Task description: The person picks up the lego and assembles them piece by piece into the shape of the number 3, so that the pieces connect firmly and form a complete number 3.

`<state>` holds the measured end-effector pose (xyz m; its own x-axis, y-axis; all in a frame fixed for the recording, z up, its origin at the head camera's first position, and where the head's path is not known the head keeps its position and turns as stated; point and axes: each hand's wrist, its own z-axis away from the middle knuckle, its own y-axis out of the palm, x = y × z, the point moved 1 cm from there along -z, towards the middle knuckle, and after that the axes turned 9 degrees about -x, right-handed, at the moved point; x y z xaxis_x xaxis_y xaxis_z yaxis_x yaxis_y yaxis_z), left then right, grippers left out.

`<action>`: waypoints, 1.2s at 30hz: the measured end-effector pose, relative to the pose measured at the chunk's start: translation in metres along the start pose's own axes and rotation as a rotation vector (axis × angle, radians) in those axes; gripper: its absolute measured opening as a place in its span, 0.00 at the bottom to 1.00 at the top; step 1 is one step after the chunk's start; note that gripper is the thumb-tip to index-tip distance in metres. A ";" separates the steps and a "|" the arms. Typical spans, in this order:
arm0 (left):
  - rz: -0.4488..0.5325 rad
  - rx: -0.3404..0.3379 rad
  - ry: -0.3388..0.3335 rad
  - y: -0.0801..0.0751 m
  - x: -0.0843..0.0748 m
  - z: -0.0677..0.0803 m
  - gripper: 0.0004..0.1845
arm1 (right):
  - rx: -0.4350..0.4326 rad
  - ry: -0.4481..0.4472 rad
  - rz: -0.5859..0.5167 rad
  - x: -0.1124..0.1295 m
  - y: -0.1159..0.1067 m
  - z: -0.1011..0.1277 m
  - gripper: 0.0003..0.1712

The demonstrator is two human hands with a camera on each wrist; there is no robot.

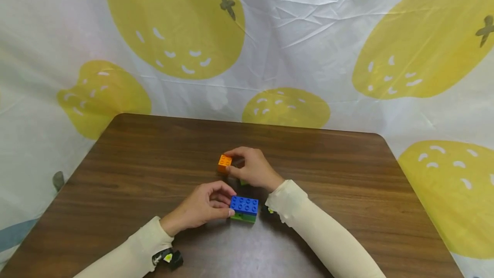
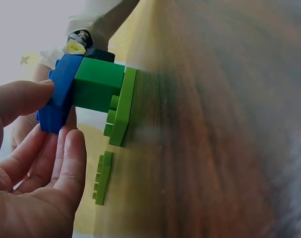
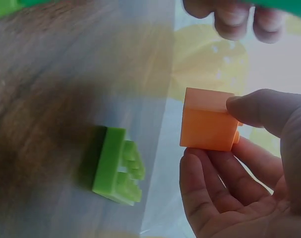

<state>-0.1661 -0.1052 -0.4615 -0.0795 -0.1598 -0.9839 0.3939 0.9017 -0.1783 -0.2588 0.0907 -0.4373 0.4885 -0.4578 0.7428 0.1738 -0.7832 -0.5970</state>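
In the head view my left hand (image 1: 201, 206) pinches a blue toy brick (image 1: 245, 204) between thumb and fingers. That brick tops a stack: below it comes a green brick (image 2: 98, 84), with a flat light green brick (image 2: 123, 110) at the bottom. Farther back, my right hand (image 1: 255, 170) holds a small orange brick (image 3: 210, 121), thumb on one side and fingers on the other. The orange brick appears raised off the table in the right wrist view. Another flat light green brick (image 3: 111, 163) lies on the table by the right hand, partly hidden by it in the head view.
The brown wooden table (image 1: 339, 183) extends around both hands. Behind it hangs a white curtain (image 1: 293, 55) with large yellow fruit prints. Small dark devices are strapped at both wrists, the left wrist device (image 1: 168, 258) showing more fully.
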 end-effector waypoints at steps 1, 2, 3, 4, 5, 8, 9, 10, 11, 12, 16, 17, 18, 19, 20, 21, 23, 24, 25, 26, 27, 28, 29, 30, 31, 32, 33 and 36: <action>0.000 0.001 -0.001 0.000 0.000 0.000 0.21 | -0.001 -0.004 -0.003 0.002 -0.001 0.001 0.24; -0.001 0.002 0.002 0.000 0.000 0.000 0.21 | -0.004 -0.011 -0.004 0.004 -0.003 0.002 0.24; -0.001 0.002 -0.001 0.000 0.000 0.000 0.21 | -0.008 -0.017 -0.005 0.005 -0.004 0.003 0.24; -0.001 0.002 0.001 0.000 0.000 0.001 0.21 | -0.012 -0.023 -0.006 0.007 -0.005 0.004 0.24; -0.002 0.004 0.005 -0.001 0.000 0.001 0.21 | -0.017 -0.027 -0.008 0.008 -0.006 0.005 0.24; -0.001 0.003 0.010 0.000 0.000 0.001 0.21 | -0.025 -0.032 -0.015 0.011 -0.010 0.008 0.23; -0.001 0.002 0.011 0.000 0.000 0.001 0.21 | -0.027 -0.033 -0.015 0.012 -0.011 0.010 0.23; -0.002 0.002 0.015 0.000 0.000 0.002 0.21 | -0.027 -0.033 -0.011 0.012 -0.012 0.011 0.23; -0.002 0.001 0.017 0.000 0.000 0.002 0.21 | -0.028 -0.035 -0.005 0.013 -0.013 0.012 0.23; 0.000 0.000 0.018 0.001 0.000 0.002 0.21 | -0.029 -0.036 0.001 0.013 -0.014 0.014 0.23; -0.001 -0.001 0.023 0.001 -0.001 0.002 0.21 | -0.032 -0.040 0.016 0.015 -0.017 0.018 0.23; -0.002 -0.001 0.021 0.001 -0.001 0.002 0.21 | -0.034 -0.044 0.018 0.015 -0.018 0.019 0.23; -0.003 -0.001 0.021 0.001 -0.001 0.002 0.22 | -0.036 -0.044 0.018 0.016 -0.019 0.020 0.23; -0.007 -0.001 0.018 0.001 -0.002 0.002 0.22 | -0.038 -0.046 0.022 0.016 -0.020 0.021 0.23; -0.007 -0.001 0.014 0.001 -0.002 0.002 0.22 | -0.040 -0.047 0.023 0.017 -0.021 0.022 0.23; -0.009 -0.002 0.010 0.001 -0.002 0.001 0.22 | -0.041 -0.047 0.028 0.017 -0.022 0.023 0.23; -0.010 -0.002 0.002 0.001 -0.002 0.001 0.22 | -0.046 -0.048 0.026 0.019 -0.024 0.024 0.23; -0.010 -0.002 -0.002 0.001 -0.002 0.001 0.22 | -0.048 -0.046 0.026 0.020 -0.026 0.024 0.24; -0.012 -0.002 -0.005 0.001 -0.002 0.001 0.22 | -0.050 -0.046 0.023 0.020 -0.027 0.025 0.24; -0.011 -0.002 -0.008 0.001 -0.002 0.001 0.22 | -0.051 -0.046 0.016 0.021 -0.028 0.026 0.24; -0.012 -0.002 -0.009 0.001 -0.002 0.001 0.22 | -0.051 -0.045 0.014 0.021 -0.029 0.026 0.24; -0.012 -0.001 -0.009 0.002 -0.002 0.001 0.22 | -0.052 -0.046 0.009 0.022 -0.030 0.027 0.24; -0.014 0.000 -0.009 0.002 -0.002 0.001 0.22 | -0.051 -0.044 0.004 0.023 -0.030 0.027 0.23; -0.014 0.001 -0.009 0.002 -0.002 0.001 0.22 | -0.050 -0.042 0.001 0.023 -0.031 0.028 0.23; -0.014 0.000 -0.009 0.002 -0.002 0.001 0.22 | -0.049 -0.045 -0.002 0.023 -0.032 0.029 0.23; -0.013 0.000 -0.008 0.002 -0.002 0.001 0.22 | -0.048 -0.043 -0.006 0.024 -0.033 0.030 0.23; -0.013 0.000 -0.009 0.002 -0.002 0.001 0.22 | -0.047 -0.043 -0.008 0.024 -0.033 0.030 0.22; -0.012 -0.001 -0.011 0.002 -0.002 0.001 0.22 | -0.045 -0.044 -0.018 0.026 -0.035 0.033 0.22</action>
<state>-0.1644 -0.1033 -0.4600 -0.0744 -0.1755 -0.9817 0.3920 0.9000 -0.1906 -0.2242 0.1204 -0.4071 0.5230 -0.4253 0.7386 0.1444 -0.8099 -0.5685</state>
